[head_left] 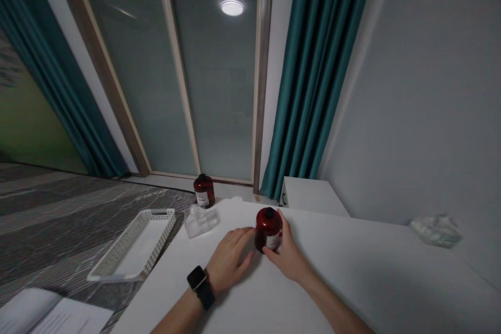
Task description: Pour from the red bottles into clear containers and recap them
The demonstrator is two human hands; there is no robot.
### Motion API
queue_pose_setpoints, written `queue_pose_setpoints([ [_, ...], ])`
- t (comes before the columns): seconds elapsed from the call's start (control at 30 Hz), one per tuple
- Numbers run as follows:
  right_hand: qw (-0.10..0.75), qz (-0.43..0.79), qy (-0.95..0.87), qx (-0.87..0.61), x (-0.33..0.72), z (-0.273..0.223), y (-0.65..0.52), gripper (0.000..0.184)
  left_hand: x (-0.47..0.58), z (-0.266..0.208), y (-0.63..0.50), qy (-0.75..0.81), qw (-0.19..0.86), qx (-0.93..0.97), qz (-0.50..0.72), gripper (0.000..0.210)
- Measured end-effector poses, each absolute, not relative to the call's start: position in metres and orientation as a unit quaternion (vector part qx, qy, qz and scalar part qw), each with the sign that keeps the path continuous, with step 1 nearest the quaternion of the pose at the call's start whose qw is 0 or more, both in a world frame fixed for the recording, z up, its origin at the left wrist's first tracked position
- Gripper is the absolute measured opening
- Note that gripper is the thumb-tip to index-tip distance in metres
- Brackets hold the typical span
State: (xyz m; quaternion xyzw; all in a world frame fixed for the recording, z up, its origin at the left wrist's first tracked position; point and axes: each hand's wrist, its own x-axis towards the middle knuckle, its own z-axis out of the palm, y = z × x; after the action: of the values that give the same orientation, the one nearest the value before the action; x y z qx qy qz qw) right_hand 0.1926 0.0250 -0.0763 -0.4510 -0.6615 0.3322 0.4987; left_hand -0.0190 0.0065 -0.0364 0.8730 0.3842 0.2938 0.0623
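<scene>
In the right hand [290, 257], a red-brown bottle [267, 229] is grasped, with the thumb set low on the near face and the fingers wrapped round the far right side; by this spread the bottle appears to be steadied upright on the white table [336, 266]. The left hand [230, 257] is held loose and unclenched just left of the bottle, perhaps so that its other side can be guarded. A watch [201, 287] is worn on the left wrist.

Beyond the left hand, a clear plastic packet [200, 221] is laid, with a second bottle [203, 191] behind it. Farther left, a white basket [135, 248] and an open book [74, 318] are seen; far right of the right hand, a crumpled packet [437, 230].

The held bottle's label is partly covered by the right hand, and whether it is touched by the left fingertips cannot be told. The second bottle's base is partly hidden, and the book is cut off by the frame.
</scene>
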Motion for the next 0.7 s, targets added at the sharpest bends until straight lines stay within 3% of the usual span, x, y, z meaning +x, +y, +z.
queue_pose_setpoints([
  [0.2,0.471,0.381,-0.692,-0.393,0.211,-0.064,0.025,0.069,-0.02,-0.041,0.006,0.398,0.095,0.855,0.32,0.055],
  [0.43,0.464,0.347,-0.71,-0.401,0.205,-0.042,0.046,0.058,-0.018,-0.046,0.004,0.402,0.107,0.849,0.325,0.054],
  [0.7,0.523,0.307,-0.647,-0.462,0.211,-0.045,0.115,0.057,-0.021,-0.048,0.007,0.406,0.074,0.857,0.308,0.048],
])
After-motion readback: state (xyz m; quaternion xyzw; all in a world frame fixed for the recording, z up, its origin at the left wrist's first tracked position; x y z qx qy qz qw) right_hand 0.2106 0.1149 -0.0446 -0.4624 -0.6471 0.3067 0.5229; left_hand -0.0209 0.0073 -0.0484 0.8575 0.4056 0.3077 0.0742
